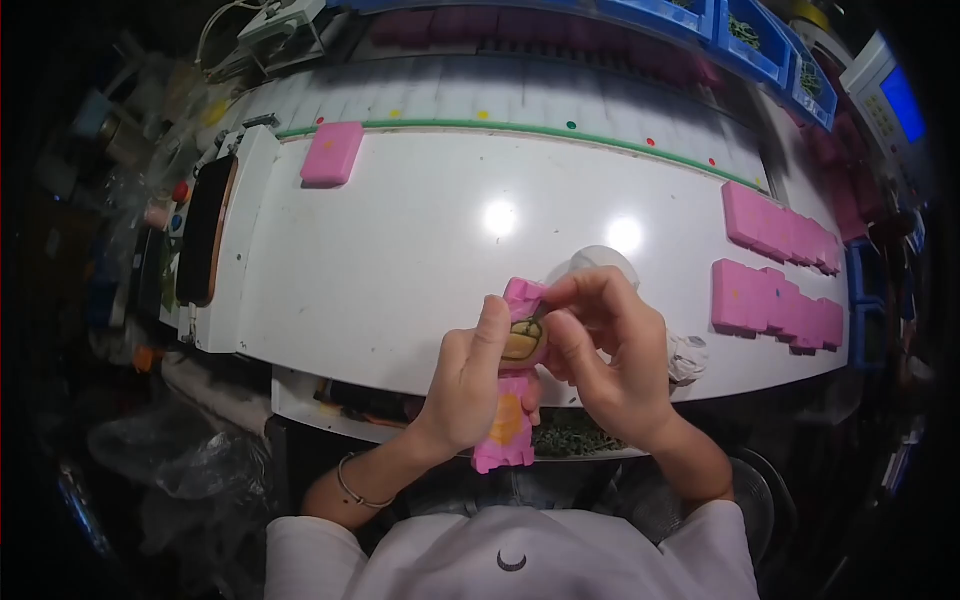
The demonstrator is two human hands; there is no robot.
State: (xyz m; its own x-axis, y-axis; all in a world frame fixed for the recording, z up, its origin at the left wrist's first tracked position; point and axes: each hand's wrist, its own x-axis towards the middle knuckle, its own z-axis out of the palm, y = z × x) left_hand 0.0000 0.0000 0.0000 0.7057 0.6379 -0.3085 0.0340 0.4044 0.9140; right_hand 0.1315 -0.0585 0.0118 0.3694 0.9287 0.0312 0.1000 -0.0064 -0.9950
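In front of my body, at the table's near edge, my left hand (465, 390) grips an opened pink rubber mould (505, 455), its thumb pointing up along one side. A yellowish face with dark green curved lines (522, 345) shows in the middle of the mould. The lower part of the mould carries an orange-yellow patch. My right hand (620, 365) is at the mould's right side, thumb and forefinger pinched close to the yellowish face. Whatever sits between those fingertips is too small to make out.
On the white table (420, 230) lie a lone pink block (333, 153) at far left and two rows of pink blocks (765, 297) at right. A whitish round thing (605, 262) and a crumpled white bundle (687, 358) stand near my right hand. Green bits (575, 440) fill a tray below.
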